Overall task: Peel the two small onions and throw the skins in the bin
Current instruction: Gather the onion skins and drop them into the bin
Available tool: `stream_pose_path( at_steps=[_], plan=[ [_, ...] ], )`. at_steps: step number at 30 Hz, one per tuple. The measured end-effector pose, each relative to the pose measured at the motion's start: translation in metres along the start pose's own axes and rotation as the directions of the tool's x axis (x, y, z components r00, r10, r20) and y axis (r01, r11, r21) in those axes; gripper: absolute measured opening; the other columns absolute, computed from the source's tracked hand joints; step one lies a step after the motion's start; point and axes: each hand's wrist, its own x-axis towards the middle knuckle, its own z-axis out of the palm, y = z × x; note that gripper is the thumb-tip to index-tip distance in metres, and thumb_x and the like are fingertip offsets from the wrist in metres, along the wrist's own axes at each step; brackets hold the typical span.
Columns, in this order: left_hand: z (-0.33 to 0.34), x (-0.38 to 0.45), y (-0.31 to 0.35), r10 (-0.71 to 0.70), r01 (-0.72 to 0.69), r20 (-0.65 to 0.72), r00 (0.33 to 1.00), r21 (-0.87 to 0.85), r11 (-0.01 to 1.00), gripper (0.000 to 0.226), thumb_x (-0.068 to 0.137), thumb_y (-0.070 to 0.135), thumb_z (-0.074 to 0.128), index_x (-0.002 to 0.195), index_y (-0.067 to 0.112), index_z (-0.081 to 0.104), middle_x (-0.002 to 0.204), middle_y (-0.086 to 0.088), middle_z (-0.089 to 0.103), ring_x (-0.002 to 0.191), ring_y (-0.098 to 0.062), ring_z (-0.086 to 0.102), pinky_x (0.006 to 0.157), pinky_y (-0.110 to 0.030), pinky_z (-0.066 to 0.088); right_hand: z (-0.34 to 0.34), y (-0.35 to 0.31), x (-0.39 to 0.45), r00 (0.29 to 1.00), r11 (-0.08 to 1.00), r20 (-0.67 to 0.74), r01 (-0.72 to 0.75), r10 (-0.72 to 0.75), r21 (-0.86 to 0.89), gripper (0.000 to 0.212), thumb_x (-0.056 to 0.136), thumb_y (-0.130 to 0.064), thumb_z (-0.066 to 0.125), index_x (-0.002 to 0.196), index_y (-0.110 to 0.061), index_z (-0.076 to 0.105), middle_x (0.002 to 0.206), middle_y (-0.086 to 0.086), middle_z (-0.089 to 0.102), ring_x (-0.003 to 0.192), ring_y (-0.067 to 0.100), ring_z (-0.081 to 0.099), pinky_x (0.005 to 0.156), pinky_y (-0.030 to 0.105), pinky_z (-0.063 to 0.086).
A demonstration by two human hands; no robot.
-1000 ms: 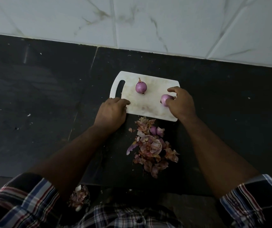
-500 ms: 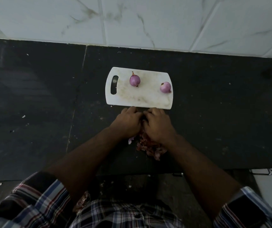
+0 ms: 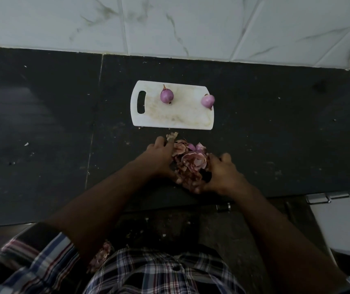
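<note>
Two small peeled purple onions lie on a white cutting board [image 3: 176, 117]: one onion [image 3: 166, 95] near the board's middle, the other onion [image 3: 207, 101] at its right edge. In front of the board, on the black counter, sits a pile of onion skins [image 3: 191, 161]. My left hand [image 3: 160, 159] cups the pile from the left with curled fingers. My right hand [image 3: 222, 174] cups it from the right, its fingers curled under the skins. A single skin scrap [image 3: 172, 135] lies just beyond my left fingers.
The black counter [image 3: 42, 124] meets a white marble-tiled wall [image 3: 170, 24] behind. The counter's front edge runs just below my hands. More onion skins [image 3: 102, 254] show below the edge by my shirt. A white cabinet with a metal handle [image 3: 328, 197] is at the lower right.
My hands left the board and the right onion, came together over the skin pile, then spread to either side of it and drew the skins toward the counter edge.
</note>
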Motion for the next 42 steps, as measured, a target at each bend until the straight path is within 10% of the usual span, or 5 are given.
stream_pose_path(
  at_steps=[5, 12, 21, 29, 42],
  plan=[
    [-0.002, 0.002, 0.011, -0.054, 0.053, -0.022, 0.998, -0.044, 0.998, 0.124, 0.059, 0.051, 0.09, 0.155, 0.022, 0.017, 0.143, -0.013, 0.024, 0.134, -0.041, 0.036, 0.109, -0.051, 0.039, -0.001, -0.025, 0.024, 0.987, 0.97, -0.085, 0.148, -0.134, 0.191, 0.098, 0.056, -0.052, 0.085, 0.142, -0.033, 0.042, 0.122, 0.002, 0.039, 0.109, 0.023, 0.054, 0.101, 0.038, 0.049],
    [-0.019, 0.008, 0.013, -0.192, 0.185, 0.091, 0.977, 0.076, 0.98, 0.149, 0.057, 0.05, 0.092, 0.157, 0.021, -0.015, 0.157, -0.016, 0.003, 0.143, -0.047, 0.027, 0.116, -0.054, 0.033, -0.024, -0.017, 0.034, 0.993, 0.997, 0.101, 0.068, -0.066, -0.021, 0.132, 0.05, -0.043, 0.095, 0.154, -0.022, 0.016, 0.145, 0.009, 0.021, 0.129, 0.034, 0.044, 0.107, 0.045, 0.045],
    [-0.006, 0.011, 0.034, -0.181, 0.181, -0.009, 0.983, -0.031, 0.983, 0.111, 0.063, 0.029, 0.092, 0.153, 0.023, 0.027, 0.136, -0.011, 0.026, 0.117, -0.036, 0.055, 0.099, -0.041, 0.05, -0.022, -0.035, 0.047, 0.961, 0.966, 0.092, 0.258, -0.259, 0.023, 0.081, 0.064, -0.031, 0.088, 0.133, -0.022, 0.046, 0.125, 0.006, 0.032, 0.104, 0.027, 0.057, 0.097, 0.04, 0.051],
    [0.0, -0.015, 0.032, -0.304, 0.304, 0.013, 0.953, 0.028, 0.952, 0.146, 0.054, 0.047, 0.095, 0.158, 0.013, -0.002, 0.151, -0.017, 0.013, 0.136, -0.048, 0.038, 0.111, -0.054, 0.04, -0.039, -0.036, 0.059, 0.949, 0.962, 0.222, 0.252, -0.223, -0.11, 0.142, 0.052, -0.04, 0.095, 0.156, -0.027, 0.0, 0.151, 0.008, 0.012, 0.135, 0.035, 0.04, 0.107, 0.045, 0.045],
    [0.008, -0.004, 0.033, -0.168, 0.16, -0.104, 0.98, -0.086, 0.983, 0.076, 0.075, 0.026, 0.083, 0.141, 0.022, 0.046, 0.121, -0.008, 0.045, 0.102, -0.025, 0.059, 0.089, -0.034, 0.052, -0.02, -0.054, 0.044, 0.933, 0.945, 0.167, 0.328, -0.32, -0.019, 0.087, 0.062, -0.015, 0.09, 0.136, -0.024, 0.044, 0.124, 0.002, 0.03, 0.101, 0.024, 0.056, 0.085, 0.04, 0.059]
  ],
)
